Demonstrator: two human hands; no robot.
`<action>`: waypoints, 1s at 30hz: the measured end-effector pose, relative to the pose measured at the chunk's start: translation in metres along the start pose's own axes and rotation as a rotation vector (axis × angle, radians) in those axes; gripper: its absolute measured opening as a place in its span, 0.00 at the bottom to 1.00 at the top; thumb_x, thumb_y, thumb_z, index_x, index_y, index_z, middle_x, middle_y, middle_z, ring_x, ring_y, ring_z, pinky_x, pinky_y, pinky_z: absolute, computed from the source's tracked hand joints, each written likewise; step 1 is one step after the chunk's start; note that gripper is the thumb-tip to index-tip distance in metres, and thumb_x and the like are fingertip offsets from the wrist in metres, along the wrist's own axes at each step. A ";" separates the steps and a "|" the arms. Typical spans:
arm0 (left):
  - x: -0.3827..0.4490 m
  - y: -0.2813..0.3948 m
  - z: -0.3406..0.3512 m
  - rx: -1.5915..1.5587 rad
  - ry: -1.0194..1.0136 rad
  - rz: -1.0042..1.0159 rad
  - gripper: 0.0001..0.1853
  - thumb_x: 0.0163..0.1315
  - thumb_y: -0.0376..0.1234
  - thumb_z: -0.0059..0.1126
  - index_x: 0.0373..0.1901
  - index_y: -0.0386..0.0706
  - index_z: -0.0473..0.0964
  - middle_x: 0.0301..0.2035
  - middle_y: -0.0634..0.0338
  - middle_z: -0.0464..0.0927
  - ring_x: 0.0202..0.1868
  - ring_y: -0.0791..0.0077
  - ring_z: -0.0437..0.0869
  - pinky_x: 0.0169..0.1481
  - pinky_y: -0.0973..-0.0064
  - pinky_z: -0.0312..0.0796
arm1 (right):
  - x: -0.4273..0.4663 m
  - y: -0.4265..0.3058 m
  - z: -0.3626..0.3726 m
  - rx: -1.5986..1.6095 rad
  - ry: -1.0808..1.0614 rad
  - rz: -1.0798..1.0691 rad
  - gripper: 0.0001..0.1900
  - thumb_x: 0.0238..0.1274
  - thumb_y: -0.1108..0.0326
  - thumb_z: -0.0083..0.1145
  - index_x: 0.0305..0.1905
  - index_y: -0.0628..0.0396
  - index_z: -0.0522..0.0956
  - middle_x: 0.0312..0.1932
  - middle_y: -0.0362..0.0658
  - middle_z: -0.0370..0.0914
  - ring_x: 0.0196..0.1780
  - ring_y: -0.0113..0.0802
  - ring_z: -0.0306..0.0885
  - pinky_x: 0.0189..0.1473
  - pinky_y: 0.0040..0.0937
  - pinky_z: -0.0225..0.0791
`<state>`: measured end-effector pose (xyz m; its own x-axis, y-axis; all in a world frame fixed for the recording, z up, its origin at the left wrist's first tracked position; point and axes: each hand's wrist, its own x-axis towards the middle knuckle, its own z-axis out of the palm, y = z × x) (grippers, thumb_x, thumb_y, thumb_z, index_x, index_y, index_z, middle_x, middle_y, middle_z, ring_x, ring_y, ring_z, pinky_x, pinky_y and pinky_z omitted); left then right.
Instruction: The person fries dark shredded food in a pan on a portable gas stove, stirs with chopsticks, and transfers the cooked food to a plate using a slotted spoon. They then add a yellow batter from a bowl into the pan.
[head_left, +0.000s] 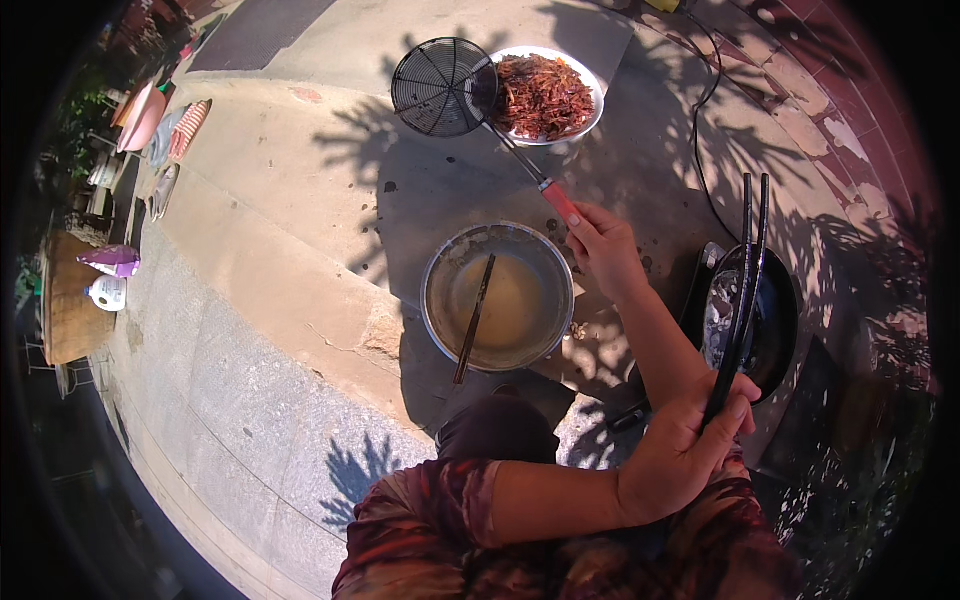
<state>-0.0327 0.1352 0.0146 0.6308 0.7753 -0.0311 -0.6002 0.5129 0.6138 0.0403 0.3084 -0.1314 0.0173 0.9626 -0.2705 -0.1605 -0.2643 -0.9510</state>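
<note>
My right hand (606, 244) grips the red handle of a wire skimmer (439, 90). The skimmer's round mesh hangs by the left edge of a white oval plate (598, 112), overlapping it in the view. Reddish-brown, thin food pieces (547, 97) are heaped on the plate. My left hand (697, 435) crosses over my right forearm and holds a pair of long black chopsticks (739, 322), pointing up over a black wok (776, 322) with a shiny inside. Between my arms and the plate stands a metal basin (564, 300) of cloudy yellowish liquid, with dark chopsticks (476, 315) leaning across its rim.
A black cable (697, 142) runs to the appliance beside the wok. On the far left are a wooden table (71, 315), a white jug (107, 293), a purple bag (112, 260), a pink basin (142, 120) and slippers (163, 191). My knee (499, 431) is near the basin.
</note>
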 end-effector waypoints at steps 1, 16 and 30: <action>-0.001 0.001 0.000 0.007 -0.001 0.003 0.13 0.80 0.34 0.39 0.60 0.42 0.68 0.39 0.60 0.74 0.27 0.89 0.67 0.33 0.89 0.64 | -0.004 0.005 0.003 -0.078 0.000 -0.006 0.13 0.75 0.63 0.53 0.56 0.58 0.78 0.24 0.33 0.68 0.20 0.16 0.58 0.20 0.18 0.49; -0.009 0.033 -0.009 -0.097 0.013 0.024 0.13 0.79 0.35 0.43 0.59 0.41 0.67 0.37 0.64 0.70 0.30 0.87 0.70 0.37 0.84 0.69 | 0.034 0.014 0.071 0.109 -0.067 0.115 0.16 0.76 0.61 0.52 0.56 0.61 0.76 0.24 0.34 0.68 0.19 0.18 0.57 0.20 0.20 0.51; -0.013 0.031 -0.005 -0.053 0.023 0.003 0.14 0.80 0.34 0.39 0.60 0.41 0.67 0.38 0.58 0.76 0.26 0.87 0.68 0.31 0.86 0.64 | 0.014 0.052 -0.002 -0.225 0.045 0.277 0.14 0.74 0.59 0.53 0.47 0.59 0.81 0.23 0.37 0.72 0.23 0.21 0.67 0.23 0.24 0.60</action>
<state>-0.0620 0.1423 0.0304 0.6176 0.7850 -0.0478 -0.6280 0.5288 0.5710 0.0345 0.3081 -0.1848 0.0475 0.8500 -0.5246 0.0556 -0.5266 -0.8483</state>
